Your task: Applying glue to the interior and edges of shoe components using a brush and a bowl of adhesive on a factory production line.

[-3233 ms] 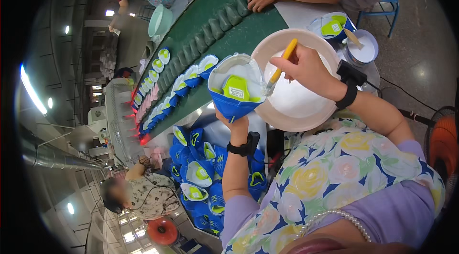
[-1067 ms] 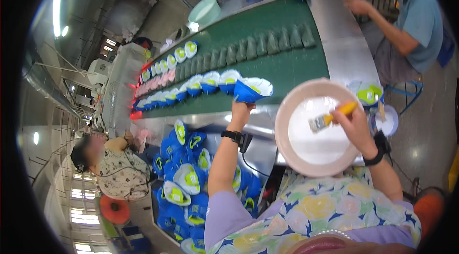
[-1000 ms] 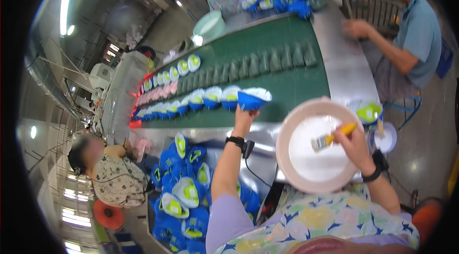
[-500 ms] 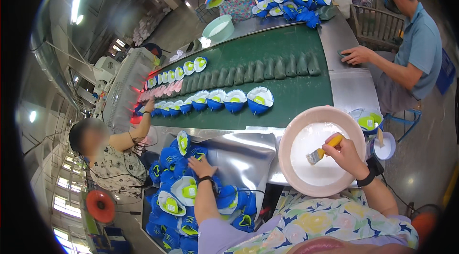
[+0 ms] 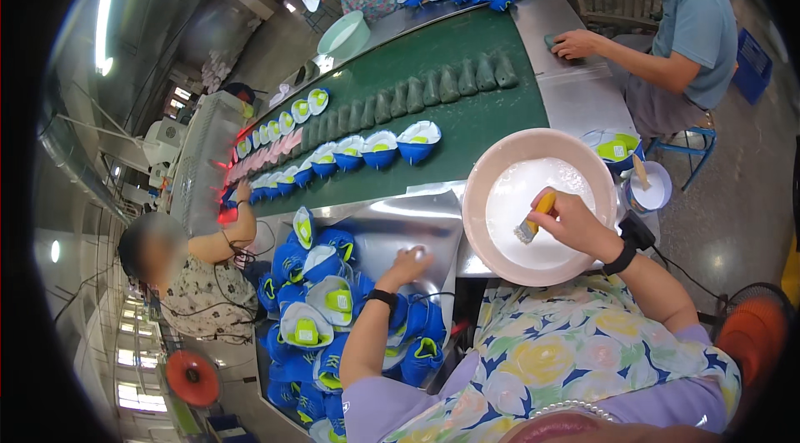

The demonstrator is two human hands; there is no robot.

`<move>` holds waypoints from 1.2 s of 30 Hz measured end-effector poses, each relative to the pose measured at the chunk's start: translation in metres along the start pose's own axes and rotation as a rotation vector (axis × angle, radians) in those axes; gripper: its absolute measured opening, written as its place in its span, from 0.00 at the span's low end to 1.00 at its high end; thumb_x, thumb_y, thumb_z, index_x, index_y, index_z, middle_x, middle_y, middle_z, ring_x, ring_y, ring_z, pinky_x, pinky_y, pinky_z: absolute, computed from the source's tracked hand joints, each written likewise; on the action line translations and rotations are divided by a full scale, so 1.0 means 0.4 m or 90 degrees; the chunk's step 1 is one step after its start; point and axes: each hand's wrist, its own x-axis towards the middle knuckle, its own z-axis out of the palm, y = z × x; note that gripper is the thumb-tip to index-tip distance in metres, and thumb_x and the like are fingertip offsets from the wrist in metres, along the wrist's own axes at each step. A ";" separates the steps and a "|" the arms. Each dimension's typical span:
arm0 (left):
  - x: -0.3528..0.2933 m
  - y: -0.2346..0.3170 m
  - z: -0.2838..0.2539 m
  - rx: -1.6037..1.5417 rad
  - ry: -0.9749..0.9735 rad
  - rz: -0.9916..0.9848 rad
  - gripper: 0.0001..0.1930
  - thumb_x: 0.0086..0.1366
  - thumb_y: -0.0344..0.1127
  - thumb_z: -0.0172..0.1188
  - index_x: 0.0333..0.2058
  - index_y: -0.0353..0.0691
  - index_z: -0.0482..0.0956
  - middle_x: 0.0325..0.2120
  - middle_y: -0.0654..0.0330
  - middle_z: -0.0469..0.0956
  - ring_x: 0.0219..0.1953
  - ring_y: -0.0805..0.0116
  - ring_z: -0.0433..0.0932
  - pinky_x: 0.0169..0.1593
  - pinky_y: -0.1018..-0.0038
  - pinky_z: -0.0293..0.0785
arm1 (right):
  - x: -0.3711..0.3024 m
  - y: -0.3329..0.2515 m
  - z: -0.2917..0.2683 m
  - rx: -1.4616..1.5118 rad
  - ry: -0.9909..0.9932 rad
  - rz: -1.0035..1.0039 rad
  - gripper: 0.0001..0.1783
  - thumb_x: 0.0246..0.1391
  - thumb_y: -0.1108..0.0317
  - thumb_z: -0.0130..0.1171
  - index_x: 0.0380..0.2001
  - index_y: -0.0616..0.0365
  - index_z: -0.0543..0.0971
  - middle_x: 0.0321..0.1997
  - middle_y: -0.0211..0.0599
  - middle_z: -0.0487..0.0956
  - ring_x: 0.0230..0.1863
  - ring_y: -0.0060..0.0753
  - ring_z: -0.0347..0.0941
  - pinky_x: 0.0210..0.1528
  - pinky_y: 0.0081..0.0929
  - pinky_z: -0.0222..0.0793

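Note:
My right hand (image 5: 571, 222) grips a paintbrush (image 5: 542, 204) by its yellow handle. The pale bristles point down over white liquid (image 5: 533, 180) in a round pinkish basin (image 5: 477, 222); whether they touch it I cannot tell. My left hand (image 5: 405, 266), blurred by motion, is above the shiny metal sheet (image 5: 417, 222), just right of a heap of blue shoe uppers (image 5: 321, 310) with white and lime-green insides. No shoe upper shows in that hand; its fingers are too smeared to read.
A green conveyor belt (image 5: 475, 114) carries rows of shoe uppers (image 5: 379, 143) and dark soles (image 5: 429, 86). One co-worker (image 5: 225, 235) reaches to the belt's left end; another (image 5: 696, 35) sits right. A small white bucket (image 5: 648, 189) with a stick stands beside the basin.
My left hand has left the heap and moved right over the metal sheet. The brush in my right hand has tipped more upright over the liquid. The whole view has shifted.

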 end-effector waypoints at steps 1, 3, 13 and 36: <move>-0.026 0.025 -0.022 -0.004 -0.007 -0.005 0.38 0.60 0.61 0.54 0.60 0.40 0.65 0.56 0.37 0.67 0.59 0.40 0.65 0.62 0.62 0.62 | 0.003 0.004 0.018 -0.010 -0.025 -0.024 0.10 0.53 0.66 0.62 0.32 0.61 0.76 0.25 0.41 0.78 0.24 0.37 0.75 0.29 0.28 0.69; -0.078 0.072 -0.058 0.028 -0.075 0.227 0.36 0.58 0.59 0.59 0.59 0.41 0.67 0.52 0.40 0.72 0.56 0.44 0.70 0.59 0.64 0.66 | 0.004 0.014 0.044 -0.024 -0.084 -0.019 0.10 0.53 0.65 0.61 0.32 0.61 0.76 0.28 0.44 0.78 0.29 0.45 0.76 0.33 0.33 0.70; -0.195 0.014 -0.283 -0.248 0.027 0.093 0.29 0.60 0.42 0.64 0.57 0.38 0.68 0.47 0.53 0.76 0.47 0.65 0.76 0.49 0.72 0.73 | 0.026 0.024 -0.041 -0.060 -0.020 -0.079 0.07 0.56 0.70 0.59 0.34 0.64 0.76 0.29 0.37 0.77 0.28 0.24 0.72 0.33 0.21 0.68; -0.341 -0.207 -0.266 0.259 0.262 -0.178 0.27 0.50 0.36 0.63 0.52 0.50 0.75 0.43 0.51 0.79 0.47 0.50 0.76 0.50 0.59 0.72 | 0.047 0.039 -0.007 -0.002 -0.050 -0.078 0.07 0.53 0.71 0.61 0.32 0.61 0.74 0.26 0.40 0.75 0.29 0.32 0.74 0.36 0.27 0.71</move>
